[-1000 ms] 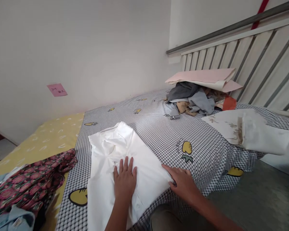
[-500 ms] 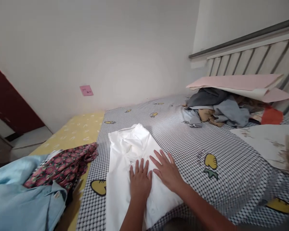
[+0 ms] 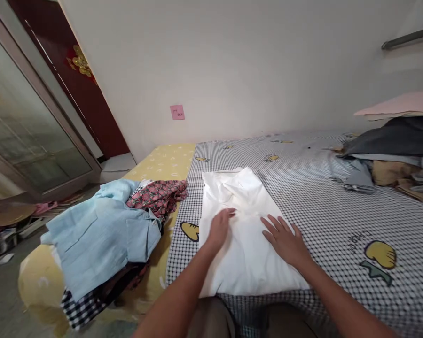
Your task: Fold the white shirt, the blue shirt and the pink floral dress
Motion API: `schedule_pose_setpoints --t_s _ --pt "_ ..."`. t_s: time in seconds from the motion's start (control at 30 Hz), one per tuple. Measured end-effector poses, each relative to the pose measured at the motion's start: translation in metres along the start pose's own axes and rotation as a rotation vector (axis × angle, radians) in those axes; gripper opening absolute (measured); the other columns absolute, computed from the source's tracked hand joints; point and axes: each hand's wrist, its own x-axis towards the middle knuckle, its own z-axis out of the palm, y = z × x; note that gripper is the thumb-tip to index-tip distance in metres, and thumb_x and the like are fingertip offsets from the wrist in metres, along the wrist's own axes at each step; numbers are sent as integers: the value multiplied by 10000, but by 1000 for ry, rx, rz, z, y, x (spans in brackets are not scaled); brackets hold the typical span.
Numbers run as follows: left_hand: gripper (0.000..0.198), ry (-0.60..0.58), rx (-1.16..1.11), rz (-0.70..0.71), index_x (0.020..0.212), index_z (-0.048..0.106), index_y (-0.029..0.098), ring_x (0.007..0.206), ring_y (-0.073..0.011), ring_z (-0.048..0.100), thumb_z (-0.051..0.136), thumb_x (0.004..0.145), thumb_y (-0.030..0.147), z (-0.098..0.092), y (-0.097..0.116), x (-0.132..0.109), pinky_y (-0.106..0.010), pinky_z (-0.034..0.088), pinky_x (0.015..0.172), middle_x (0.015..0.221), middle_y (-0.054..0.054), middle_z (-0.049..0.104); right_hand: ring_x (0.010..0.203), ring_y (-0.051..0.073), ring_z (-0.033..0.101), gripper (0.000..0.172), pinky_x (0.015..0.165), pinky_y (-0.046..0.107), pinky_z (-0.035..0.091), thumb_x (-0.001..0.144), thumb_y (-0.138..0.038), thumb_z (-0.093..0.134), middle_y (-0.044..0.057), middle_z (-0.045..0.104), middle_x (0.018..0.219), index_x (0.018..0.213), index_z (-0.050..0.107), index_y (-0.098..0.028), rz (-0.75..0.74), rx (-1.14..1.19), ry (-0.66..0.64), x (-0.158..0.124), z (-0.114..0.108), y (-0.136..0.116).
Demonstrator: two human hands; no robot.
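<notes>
1. Change vs. 0.5 s earlier: view swings left. Left hand (image 3: 221, 227) goes from flat and spread on the white garment (image 3: 257, 260) to curled, nearer its left side. Right hand (image 3: 285, 238) is spread on the cloth in both frames.
2. Wall (image 3: 250, 61): pale, plain, fills the upper background.
3. Checked bedspread (image 3: 324, 188): black-and-white grid with yellow carrot prints; lies under the white garment.
4. Yellow cloth (image 3: 171, 157): pale marks; adjoins the checks on the left.
5. Light-blue shirt (image 3: 95, 234): on the heap on the yellow cloth, collar toward the white garment. Pink-and-dark floral garment (image 3: 158, 195) beside it.
6. Dark grey cloth (image 3: 395, 136): on the far-right pile, under a pink sheet (image 3: 405, 104).
7. White garment: lies on the checks directly before the person, near edge close to the bed's edge. Plain white, roughly oblong, wider at the near end. Far end rumpled, with raised folds and soft shadows; near half flatter, faint creases, slightly wavy hem.
8. Right hand: fingers apart, palm down on the garment's right part.
9. Left hand: fingers bent, close together at the garment's left-middle; cannot tell whether they pinch fabric.
10. Pink note (image 3: 177, 112): on the wall, dark handwriting, too small to read.
</notes>
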Motion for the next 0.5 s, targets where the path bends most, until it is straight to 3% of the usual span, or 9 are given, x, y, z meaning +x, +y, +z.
schedule_pose_setpoints --t_s 0.1,0.2,0.27,0.37,0.5 --pt "637 144 60 -74 1185 702 153 1058 -245 749 114 1049 357 -47 -21 -17 -452 584 960 1183 -166 770 1596 280 222 612 1256 611 201 1072 -564 149 -24 291 1727 1633 327 -399 14 -14 -7 -1 -6 -3" --pt "514 119 162 -79 1155 716 175 1183 -296 692 270 1036 401 -68 -38 -43 -562 465 1121 1204 -169 766 1592 272 233 593 1258 600 206 1080 -530 168 -23 302 1724 1632 334 -390 30 -40 -21 -3 -13 -8" --pt "461 35 217 -60 1256 692 215 1351 -306 593 336 1027 398 -65 -44 -55 -618 334 1216 1364 -148 712 1589 268 240 586 1260 592 209 1084 -511 178 -19 308 1722 1631 339 -379 38 -50 -21 -4 -17 -10" --pt "467 -117 276 -47 1429 592 293 1528 -326 399 403 1016 404 -48 -50 -60 -703 216 1238 1606 -113 515 1585 269 250 586 1258 591 217 1084 -504 184 -12 324 1716 1629 350 -365 46 -52 -5 -6 -19 -11" --pt "467 -269 306 -25 1411 608 379 1574 -333 315 564 948 427 -29 -60 -47 -743 84 1250 1641 -48 468 1579 267 263 591 1253 594 225 1082 -503 178 -9 342 1708 1623 364 -357 44 -54 6 -7 -19 -10"
